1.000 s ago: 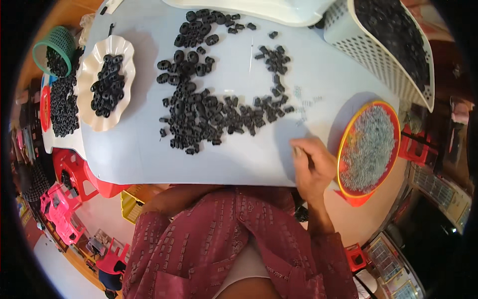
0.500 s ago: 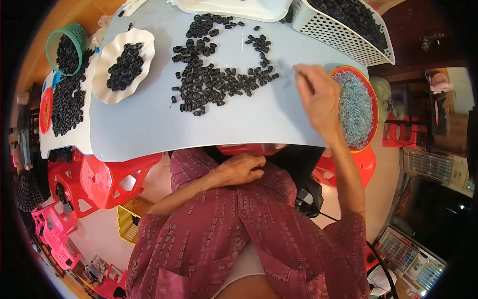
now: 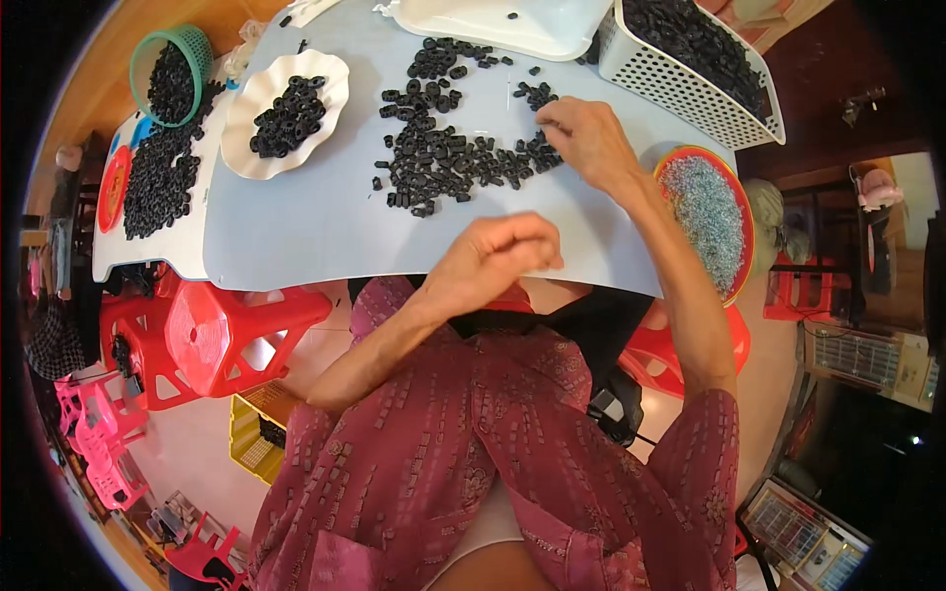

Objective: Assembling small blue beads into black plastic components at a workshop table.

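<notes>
On the pale blue tabletop (image 3: 305, 222) lies a loose spread of small black ring-like plastic parts (image 3: 429, 153). At the right end of that spread is my right hand (image 3: 591, 143), its fingers bent together over the pieces; whatever sits between the fingertips is hidden. My left hand (image 3: 498, 261) hovers by the table's near edge, fingers curled in towards the thumb, and I cannot make out anything in it. Right of my right forearm stands a red round tray (image 3: 741, 197) heaped with tiny clear-bluish pieces (image 3: 705, 222). A white wavy-rimmed dish (image 3: 241, 123) on the left holds more black parts.
A white perforated basket (image 3: 680, 89) full of black parts stands at the far right, beside a white tray (image 3: 493, 25). Farther left are a tipped green basket (image 3: 202, 59) and another black heap (image 3: 158, 187). Red stools (image 3: 212, 330) and a yellow crate (image 3: 251, 453) sit below the table.
My left hand has risen from my lap to the table's near edge. My right hand has moved left and away from me, from beside the red tray to the black parts. The view has shifted slightly.
</notes>
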### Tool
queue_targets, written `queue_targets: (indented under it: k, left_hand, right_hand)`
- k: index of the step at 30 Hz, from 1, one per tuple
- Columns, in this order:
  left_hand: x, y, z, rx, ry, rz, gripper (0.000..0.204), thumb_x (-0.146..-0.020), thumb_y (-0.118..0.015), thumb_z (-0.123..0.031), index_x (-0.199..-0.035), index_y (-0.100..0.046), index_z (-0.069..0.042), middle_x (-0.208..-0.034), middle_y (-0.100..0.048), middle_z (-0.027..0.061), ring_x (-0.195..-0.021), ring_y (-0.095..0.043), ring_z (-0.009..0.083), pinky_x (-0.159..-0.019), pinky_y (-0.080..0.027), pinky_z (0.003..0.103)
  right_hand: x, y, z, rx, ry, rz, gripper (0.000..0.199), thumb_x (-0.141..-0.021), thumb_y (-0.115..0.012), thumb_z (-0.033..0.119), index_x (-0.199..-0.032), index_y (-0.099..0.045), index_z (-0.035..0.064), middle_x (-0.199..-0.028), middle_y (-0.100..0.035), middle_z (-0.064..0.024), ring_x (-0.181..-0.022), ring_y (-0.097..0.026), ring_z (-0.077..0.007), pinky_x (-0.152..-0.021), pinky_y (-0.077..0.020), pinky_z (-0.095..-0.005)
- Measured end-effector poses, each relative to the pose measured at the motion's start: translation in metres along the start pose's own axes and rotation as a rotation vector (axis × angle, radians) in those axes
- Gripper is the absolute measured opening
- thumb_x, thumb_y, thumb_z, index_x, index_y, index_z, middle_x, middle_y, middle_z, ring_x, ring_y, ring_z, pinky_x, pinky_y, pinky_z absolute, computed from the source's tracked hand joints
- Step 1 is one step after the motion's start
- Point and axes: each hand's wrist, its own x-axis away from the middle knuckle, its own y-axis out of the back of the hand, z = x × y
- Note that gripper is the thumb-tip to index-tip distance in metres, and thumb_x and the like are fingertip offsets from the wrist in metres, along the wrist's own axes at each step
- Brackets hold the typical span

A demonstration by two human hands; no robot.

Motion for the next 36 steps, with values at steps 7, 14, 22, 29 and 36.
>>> queue_targets:
  k: [7, 14, 22, 29, 36]
  left_hand:
    - [-0.017, 0.027, 0.009, -0.034, -0.088, -0.147, 0.013, -0.092, -0.052, -0.01, -0.09, -0.061, 0.0, -0.084, -0.065, 0.0037, -0.081, -0.058, 0.0097, -0.077, -0.048, 0.025]
    - [-0.012, 0.024, 0.02, -0.011, -0.066, -0.2, 0.013, -0.092, -0.052, -0.008, -0.092, -0.061, 0.001, -0.083, -0.065, 0.0044, -0.082, -0.06, 0.0111, -0.078, -0.049, 0.027]
    - [-0.011, 0.026, 0.021, -0.071, -0.077, -0.154, 0.013, -0.093, -0.051, -0.008, -0.092, -0.06, 0.0, -0.084, -0.063, 0.0028, -0.082, -0.058, 0.01, -0.077, -0.046, 0.026]
    - [-0.011, 0.027, 0.02, -0.143, -0.076, -0.141, 0.013, -0.093, -0.05, -0.009, -0.093, -0.06, 0.001, -0.084, -0.064, 0.0046, -0.082, -0.059, 0.0112, -0.076, -0.046, 0.026]
    - [-0.011, 0.024, 0.019, -0.118, -0.084, -0.152, 0.013, -0.092, -0.051, -0.009, -0.092, -0.06, 0.001, -0.084, -0.065, 0.0046, -0.082, -0.06, 0.0116, -0.078, -0.047, 0.027]
  right_hand:
    - [-0.013, 0.001, 0.0, -0.216, -0.158, -0.05, 0.016, -0.084, -0.062, 0.007, -0.098, -0.067, 0.0018, -0.074, -0.067, -0.0113, -0.06, -0.06, -0.0146, -0.06, -0.0485, -0.0278]
    - [-0.043, -0.008, 0.03, -0.259, -0.098, 0.069, 0.016, -0.083, -0.062, 0.006, -0.097, -0.067, 0.0021, -0.086, -0.067, -0.0098, -0.066, -0.06, -0.0172, -0.064, -0.0488, -0.0279]
    - [-0.075, -0.048, 0.033, -0.108, 0.218, 0.126, 0.019, -0.078, -0.062, 0.005, -0.097, -0.065, 0.0024, -0.081, -0.061, -0.0134, -0.07, -0.06, -0.0285, -0.066, -0.0483, -0.0368]
    - [-0.069, -0.034, 0.039, -0.091, 0.084, 0.151, 0.019, -0.077, -0.063, 0.009, -0.095, -0.064, 0.0019, -0.081, -0.061, -0.0138, -0.069, -0.06, -0.0285, -0.066, -0.0481, -0.0368]
    - [-0.08, -0.056, 0.047, -0.15, 0.139, 0.126, 0.023, -0.076, -0.063, 0.011, -0.097, -0.064, 0.0022, -0.076, -0.06, -0.0138, -0.065, -0.059, -0.0255, -0.063, -0.0475, -0.036]
